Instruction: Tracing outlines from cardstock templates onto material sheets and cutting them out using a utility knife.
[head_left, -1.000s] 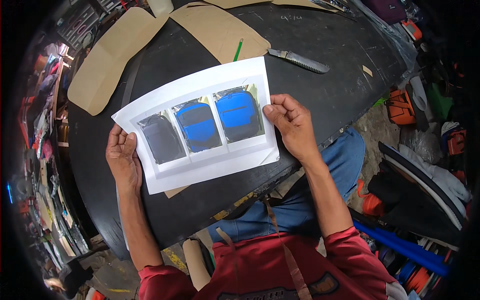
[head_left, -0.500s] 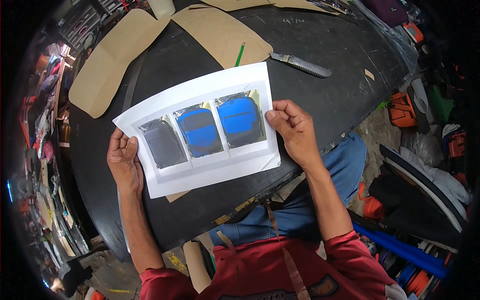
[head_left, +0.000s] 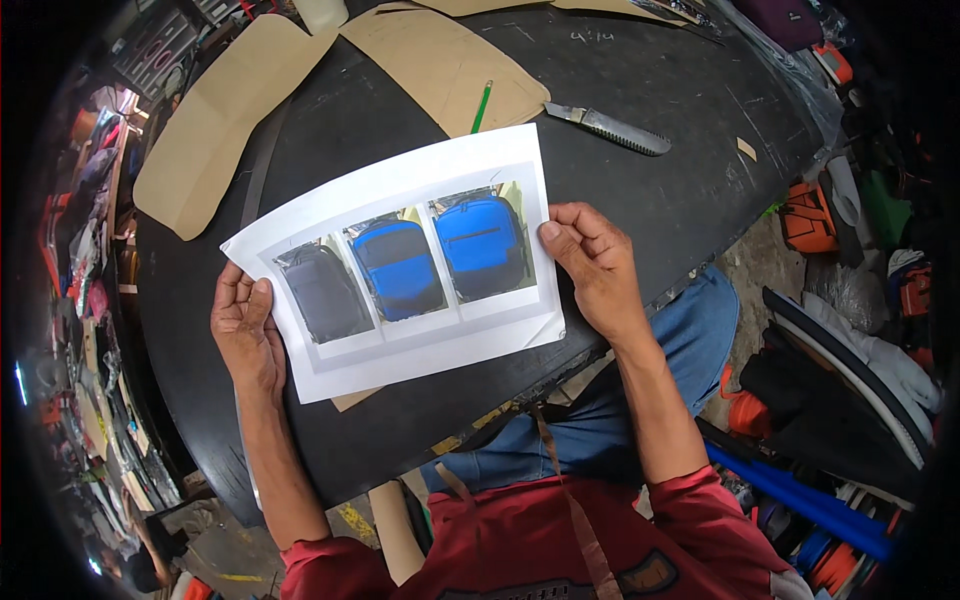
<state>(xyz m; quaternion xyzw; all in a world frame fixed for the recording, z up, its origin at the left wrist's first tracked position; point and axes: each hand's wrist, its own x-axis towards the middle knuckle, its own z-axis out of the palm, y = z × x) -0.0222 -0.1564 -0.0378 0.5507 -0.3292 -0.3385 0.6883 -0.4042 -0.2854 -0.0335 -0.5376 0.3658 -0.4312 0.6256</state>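
A white printed sheet [head_left: 400, 360] is held up over the dark table, tilted, its lower right corner slightly creased. Three photos of backpacks show on it, one dark grey and two blue and black. My left hand [head_left: 245, 325] pinches its left edge between thumb and fingers. At the right edge my right hand [head_left: 597, 265] grips it the same way. Just beyond the sheet, a green pencil [head_left: 483, 106] lies on a brown cardboard piece [head_left: 440, 62]. To its right rests a utility knife [head_left: 615, 130] with a dark ridged handle, blade end toward the cardboard.
The black table [head_left: 660, 200] has a worn near edge by my legs. Another cardboard pattern [head_left: 215, 130] lies at the far left, beside a dark ruler-like strip [head_left: 265, 165]. A small cardboard scrap [head_left: 746, 149] sits at right. Orange bags [head_left: 806, 217] and black fabric [head_left: 800, 385] crowd the floor.
Both hands still hold the sheet in nearly the same pose. The hands have spread very slightly apart, and the view has shifted a little.
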